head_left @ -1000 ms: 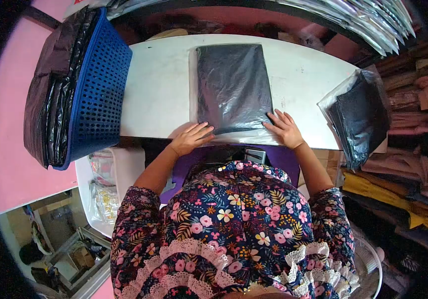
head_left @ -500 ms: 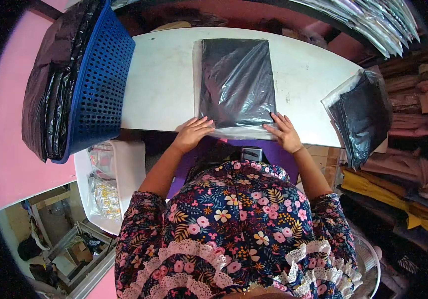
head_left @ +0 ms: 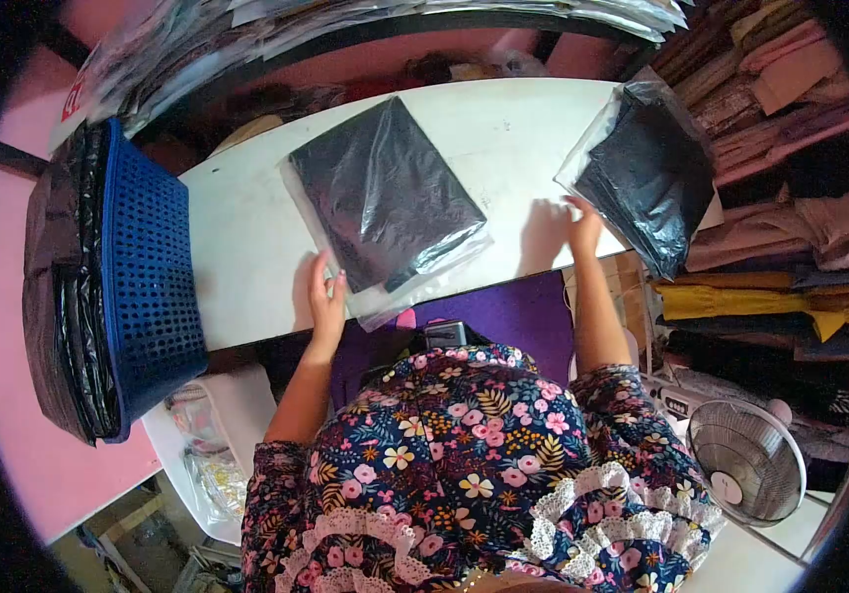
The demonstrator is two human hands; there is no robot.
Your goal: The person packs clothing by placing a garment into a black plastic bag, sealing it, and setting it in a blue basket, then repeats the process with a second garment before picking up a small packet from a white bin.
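**Left hand at the bagged garment, right hand by the stack**

The left hand lies on the white table with its fingers stretched out straight and close together. Their tips meet the near-left edge of the clear plastic bag holding a folded black garment. The bag lies flat and askew, reaching away from those fingers across the tabletop. Whether they pinch the plastic flap or only press against it cannot be told.

The right hand is spread open, fingers loosely extended and closed on nothing. Just beyond and outward of its fingertips lies a stack of bagged black garments, at the table's end; contact with it cannot be made out.

Outward of the left fingers, well apart, stands a blue perforated basket lined with black bags.
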